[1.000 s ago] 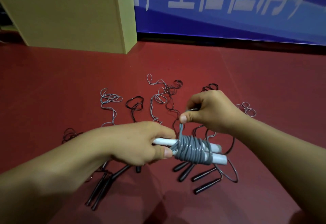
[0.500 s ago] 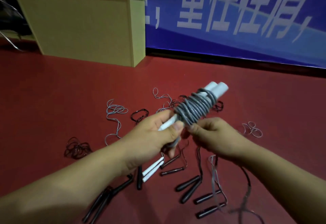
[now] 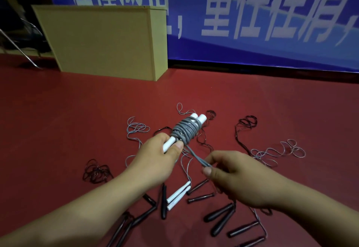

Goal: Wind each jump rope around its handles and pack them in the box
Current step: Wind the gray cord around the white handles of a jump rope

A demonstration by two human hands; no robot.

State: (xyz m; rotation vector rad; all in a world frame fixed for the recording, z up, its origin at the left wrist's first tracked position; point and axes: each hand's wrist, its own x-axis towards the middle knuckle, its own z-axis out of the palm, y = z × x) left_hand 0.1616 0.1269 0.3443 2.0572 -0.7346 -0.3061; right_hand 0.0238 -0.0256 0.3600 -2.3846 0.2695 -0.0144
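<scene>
My left hand (image 3: 159,157) grips the near ends of two white handles (image 3: 196,119) held side by side and pointing away from me. A grey rope is wound in a thick coil (image 3: 186,131) around them. My right hand (image 3: 233,174) pinches the loose grey rope end (image 3: 196,157), which runs taut from the coil down to my fingers. The tan cardboard box (image 3: 104,40) stands on the red floor at the back left, well beyond both hands.
Several unwound jump ropes lie on the red floor (image 3: 58,120) below my hands: black handles (image 3: 221,215), a white handle pair (image 3: 177,196), tangled black cords (image 3: 96,172) and grey cords (image 3: 279,152). A blue banner (image 3: 252,23) lines the back wall.
The wound handles went from lying level to pointing away from me. My right hand dropped below the coil and pulled the rope end toward me. The view has tilted up.
</scene>
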